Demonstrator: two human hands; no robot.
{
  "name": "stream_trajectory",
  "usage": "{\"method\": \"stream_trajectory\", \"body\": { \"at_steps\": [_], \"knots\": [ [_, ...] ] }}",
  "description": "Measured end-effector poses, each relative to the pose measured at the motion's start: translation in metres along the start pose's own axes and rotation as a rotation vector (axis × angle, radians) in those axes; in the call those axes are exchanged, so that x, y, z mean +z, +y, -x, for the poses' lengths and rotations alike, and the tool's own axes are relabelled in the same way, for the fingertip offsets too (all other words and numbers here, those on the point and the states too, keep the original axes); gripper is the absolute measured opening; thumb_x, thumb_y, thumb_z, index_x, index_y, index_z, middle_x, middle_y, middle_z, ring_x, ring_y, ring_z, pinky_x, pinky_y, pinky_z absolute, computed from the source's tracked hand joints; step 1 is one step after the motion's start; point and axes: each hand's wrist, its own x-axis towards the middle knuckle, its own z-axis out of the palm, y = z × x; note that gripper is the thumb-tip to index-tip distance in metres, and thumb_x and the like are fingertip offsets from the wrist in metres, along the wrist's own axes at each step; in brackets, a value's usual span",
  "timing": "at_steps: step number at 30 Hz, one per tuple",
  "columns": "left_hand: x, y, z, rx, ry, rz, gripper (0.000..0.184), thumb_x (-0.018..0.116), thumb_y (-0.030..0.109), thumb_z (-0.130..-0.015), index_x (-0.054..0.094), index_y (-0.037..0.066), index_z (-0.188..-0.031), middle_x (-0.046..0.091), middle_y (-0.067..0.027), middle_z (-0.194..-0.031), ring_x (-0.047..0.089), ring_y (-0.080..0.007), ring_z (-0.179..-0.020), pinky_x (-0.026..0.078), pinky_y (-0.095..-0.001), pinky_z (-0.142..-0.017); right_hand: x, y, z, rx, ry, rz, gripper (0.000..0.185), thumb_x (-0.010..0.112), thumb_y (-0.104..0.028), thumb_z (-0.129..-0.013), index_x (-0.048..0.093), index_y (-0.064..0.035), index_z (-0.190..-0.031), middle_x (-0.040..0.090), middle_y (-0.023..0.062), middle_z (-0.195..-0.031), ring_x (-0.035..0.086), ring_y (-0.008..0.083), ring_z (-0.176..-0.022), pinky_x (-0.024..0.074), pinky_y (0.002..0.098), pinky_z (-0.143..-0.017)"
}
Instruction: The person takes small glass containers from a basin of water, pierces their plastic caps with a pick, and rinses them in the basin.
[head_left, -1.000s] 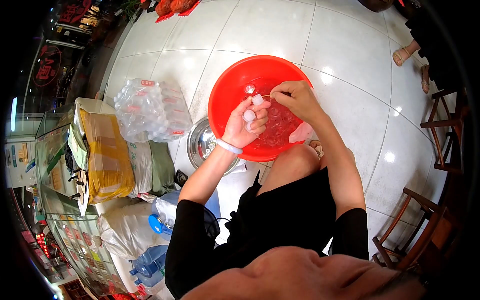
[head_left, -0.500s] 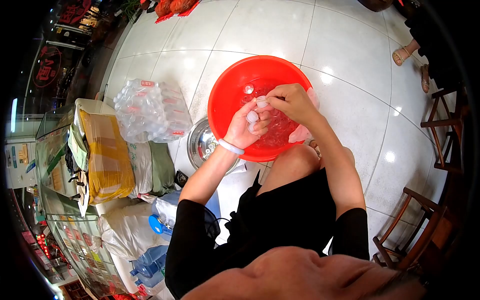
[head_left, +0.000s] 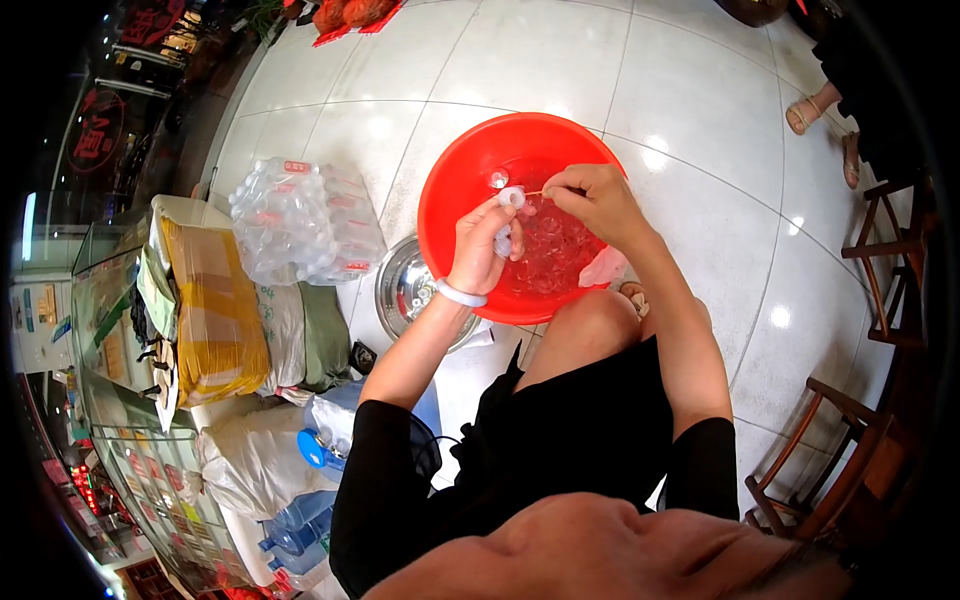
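My left hand (head_left: 478, 245), a pale bangle at its wrist, is closed over the red basin (head_left: 440, 180). At its fingertips is a small whitish cup-like piece (head_left: 512, 196) with a round opening, and another pale piece (head_left: 502, 241) sits lower against the fingers. My right hand (head_left: 598, 205) pinches a thin light stick (head_left: 534, 193) that points at the small cup's side. Shiny clear pieces (head_left: 555, 255), too small to name, lie in the basin. A pink cloth-like item (head_left: 603, 268) hangs at its near right edge.
A metal bowl (head_left: 388, 300) stands left of the basin, beside a plastic-wrapped pack of bottles (head_left: 300, 220). A taped box (head_left: 212, 310) and sacks line the left. Wooden chairs (head_left: 835, 400) and another person's feet (head_left: 803, 115) are at the right.
My right hand has drawn back slightly to the right from the left fingertips, and the thin stick now shows between them. The small cup in my left hand has turned, showing its opening.
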Motion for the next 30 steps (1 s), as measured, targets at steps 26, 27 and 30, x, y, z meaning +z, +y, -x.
{"method": "stream_trajectory", "body": {
  "at_steps": [26, 27, 30],
  "knots": [
    [0.004, -0.007, 0.004, 0.280, 0.227, -0.286, 0.025, 0.064, -0.005, -0.071, 0.054, 0.002, -0.093, 0.060, -0.0039, -0.081, 0.049, -0.0035, -0.055, 0.037, -0.0157, -0.044, 0.014, 0.004, 0.001, -0.111, 0.069, -0.002, 0.013, 0.056, -0.014, -0.070, 0.063, -0.0034, -0.072, 0.058, 0.0125, -0.063, 0.056, 0.0243, -0.057, 0.0427, 0.0335, -0.052],
    [0.004, -0.007, 0.004, 0.300, 0.235, -0.313, 0.025, 0.063, -0.005, -0.071, 0.053, 0.002, -0.092, 0.060, -0.0036, -0.080, 0.049, -0.0033, -0.056, 0.037, -0.0156, -0.045, 0.016, 0.006, 0.000, -0.112, 0.068, -0.002, 0.013, 0.056, -0.014, -0.070, 0.063, -0.0034, -0.072, 0.058, 0.0125, -0.063, 0.056, 0.0243, -0.057, 0.0427, 0.0335, -0.052],
    [0.001, -0.009, 0.004, 0.317, 0.236, -0.347, 0.024, 0.063, -0.005, -0.071, 0.052, 0.003, -0.092, 0.059, -0.0034, -0.080, 0.049, -0.0033, -0.056, 0.037, -0.0156, -0.045, 0.018, 0.010, 0.000, -0.160, 0.043, 0.088, 0.012, 0.056, -0.014, -0.069, 0.062, -0.0043, -0.068, 0.057, 0.0118, -0.062, 0.055, 0.0253, -0.056, 0.0418, 0.0340, -0.051]
  ]
}}
